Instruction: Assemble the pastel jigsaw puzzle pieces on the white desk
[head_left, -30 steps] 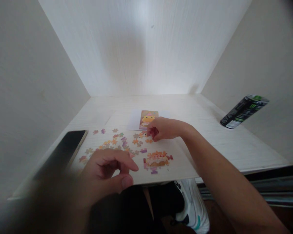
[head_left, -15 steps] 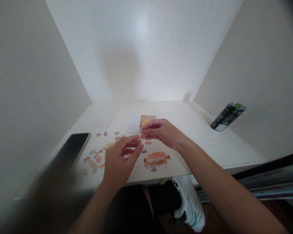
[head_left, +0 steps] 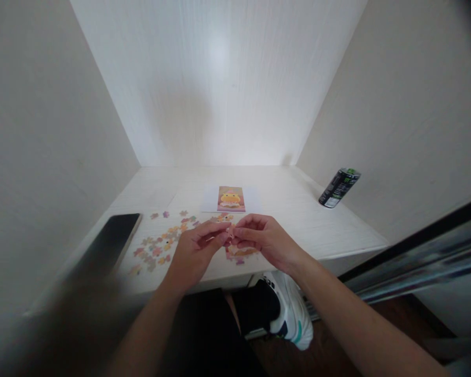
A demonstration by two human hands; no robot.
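My left hand [head_left: 194,250] and my right hand [head_left: 265,240] meet above the front of the white desk [head_left: 306,220], fingertips pinched together on a small puzzle piece [head_left: 228,239]. Just behind the fingers lies a partly joined patch of puzzle [head_left: 241,253], mostly hidden by my hands. Loose puzzle pieces [head_left: 160,245] in orange, pink and purple are scattered to the left. A reference picture card [head_left: 231,199] with a yellow duck lies further back on a white sheet.
A black phone [head_left: 110,242] lies face down at the desk's left edge. A black and green drink can [head_left: 338,187] stands at the right near the wall. White walls enclose the desk on three sides. My shoe [head_left: 294,314] shows below the desk edge.
My right hand lifted a piece from the scattered pile and drew back toward me. My left hand rose to meet it, and both now pinch the piece together.
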